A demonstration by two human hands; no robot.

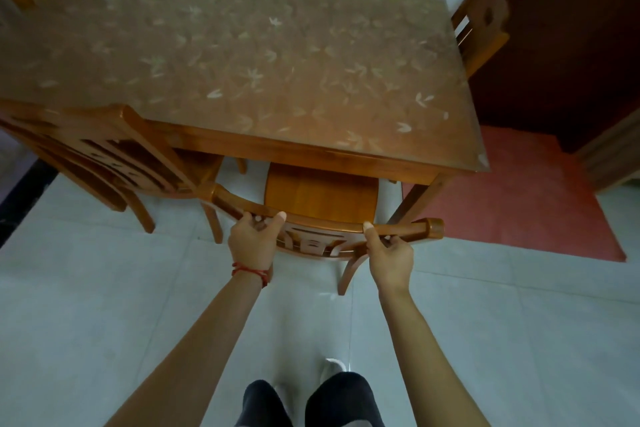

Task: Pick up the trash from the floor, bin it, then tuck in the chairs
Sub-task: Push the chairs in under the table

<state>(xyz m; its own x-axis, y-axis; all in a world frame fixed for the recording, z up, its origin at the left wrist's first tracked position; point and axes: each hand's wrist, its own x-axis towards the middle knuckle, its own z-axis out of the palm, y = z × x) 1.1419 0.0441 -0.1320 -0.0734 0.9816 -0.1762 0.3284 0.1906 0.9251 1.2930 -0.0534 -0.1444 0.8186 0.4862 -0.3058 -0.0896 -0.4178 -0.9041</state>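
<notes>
Item: chair, at the table's near edge, seat partly under it. I have both hands on its top rail: left hand and right hand, each wrapped closed around the rail. Step in hand, as I judge it: tucking in; no trash shows on the floor. Next: push straight forward, keeping the chair square between the table legs. Second chair at the near left corner, angled, apparently untucked.

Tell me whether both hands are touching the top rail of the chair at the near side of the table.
Touching. The head view shows the left hand and the right hand each wrapped over the chair's top rail, thumbs pressed on its upper edge.
</notes>
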